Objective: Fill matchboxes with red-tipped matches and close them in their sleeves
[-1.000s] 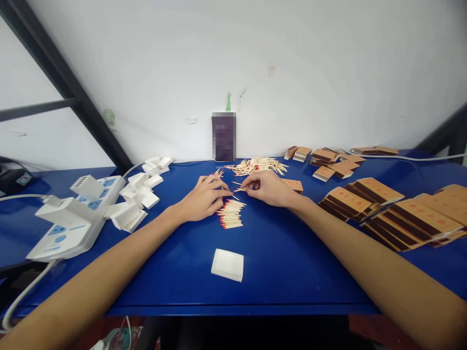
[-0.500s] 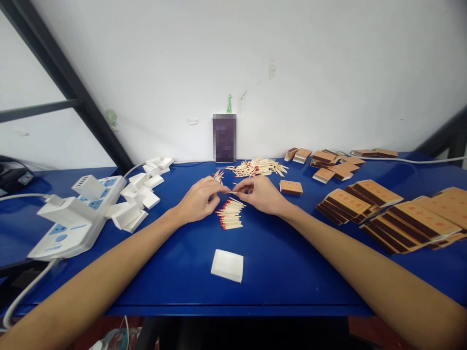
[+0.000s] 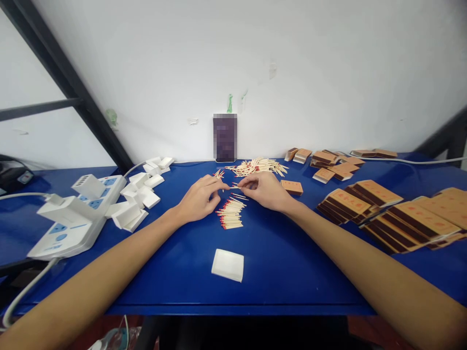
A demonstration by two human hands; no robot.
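Note:
My right hand (image 3: 264, 190) is closed in a pinch on a matchstick (image 3: 235, 186), whose red head points left. My left hand (image 3: 200, 198) has its index finger stretched out to the head end of that match, its thumb apart from the finger. Just below the fingertips, a couple of loose matches (image 3: 240, 196) lie on the table. Nearer to me is a fanned row of matches (image 3: 232, 214), red heads to the left. Behind my hands lies a large heap of matches (image 3: 259, 167), and a small cluster of matches (image 3: 219, 175) sits beyond my left fingers.
A white tray (image 3: 228, 265) lies near the front of the blue table (image 3: 292, 272). Matchbox sleeves (image 3: 365, 199) are piled right, with one matchbox (image 3: 292, 187) by my right wrist. White trays (image 3: 138, 194) and a power strip (image 3: 80, 223) are left. A dark pixelated panel (image 3: 224, 138) leans on the wall.
My right hand has shifted slightly away from me and right, now pinching a match farther back. Loose matches now show on the table below its fingers. My left hand has hardly moved.

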